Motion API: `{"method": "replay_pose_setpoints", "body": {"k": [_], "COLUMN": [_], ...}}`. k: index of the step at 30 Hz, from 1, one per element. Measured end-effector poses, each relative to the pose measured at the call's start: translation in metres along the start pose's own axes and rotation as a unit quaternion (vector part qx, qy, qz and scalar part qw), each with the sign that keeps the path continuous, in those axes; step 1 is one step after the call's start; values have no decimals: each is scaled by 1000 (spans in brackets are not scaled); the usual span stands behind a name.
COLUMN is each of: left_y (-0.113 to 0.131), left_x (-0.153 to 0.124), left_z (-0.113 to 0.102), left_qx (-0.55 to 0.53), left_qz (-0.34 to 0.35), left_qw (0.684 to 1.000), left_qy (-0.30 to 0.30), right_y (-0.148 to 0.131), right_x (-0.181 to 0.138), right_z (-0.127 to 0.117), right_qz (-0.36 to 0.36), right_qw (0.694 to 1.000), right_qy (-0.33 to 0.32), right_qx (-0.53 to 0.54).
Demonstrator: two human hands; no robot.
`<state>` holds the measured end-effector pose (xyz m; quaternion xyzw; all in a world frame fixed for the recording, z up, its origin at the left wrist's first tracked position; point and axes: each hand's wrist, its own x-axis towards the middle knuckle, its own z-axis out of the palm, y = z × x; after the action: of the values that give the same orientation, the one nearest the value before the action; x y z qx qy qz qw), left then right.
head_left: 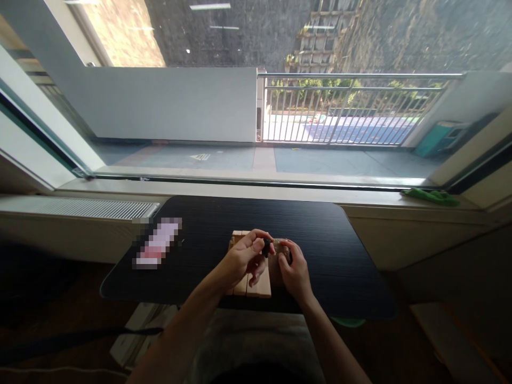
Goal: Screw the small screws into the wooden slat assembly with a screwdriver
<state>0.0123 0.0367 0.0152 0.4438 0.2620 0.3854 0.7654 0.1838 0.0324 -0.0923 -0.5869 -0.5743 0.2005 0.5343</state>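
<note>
Both hands meet over a light wooden slatted board lying near the front edge of a small black table. My left hand is closed in a pinch on a small dark object between thumb and fingers. My right hand is curled around a small brownish, partly see-through thing right beside that dark object; I cannot make out what it is. The two hands touch or nearly touch above the board.
A blurred pink and white flat item lies on the table's left part. A wide window with a sill runs behind the table, a radiator grille at left, a green cloth at the sill's right end.
</note>
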Motion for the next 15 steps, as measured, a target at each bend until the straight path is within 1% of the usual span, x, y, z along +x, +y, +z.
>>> {"method": "replay_pose_setpoints", "body": {"k": [4,7,10,15], "left_y": [2,4,5,7], "left_x": [2,3,4,7], "left_z": [2,4,6,5], "left_qx": [-23,-28,-25,1], "left_qz": [-11,-19,-22,-20], "left_qw": [1000,999,999,1000], "left_qy": [3,16,26,23], "right_y": [-1,-2,-2,-2], "right_x": [-1,-1,-1,0], "right_z": [0,0,-1,-1], "right_qz": [1,3,3,3], "right_qw": [1000,1000,1000,1000], "right_qy": [-5,-2,-3,-9], "right_qx": [-3,-1,0,-7]}}
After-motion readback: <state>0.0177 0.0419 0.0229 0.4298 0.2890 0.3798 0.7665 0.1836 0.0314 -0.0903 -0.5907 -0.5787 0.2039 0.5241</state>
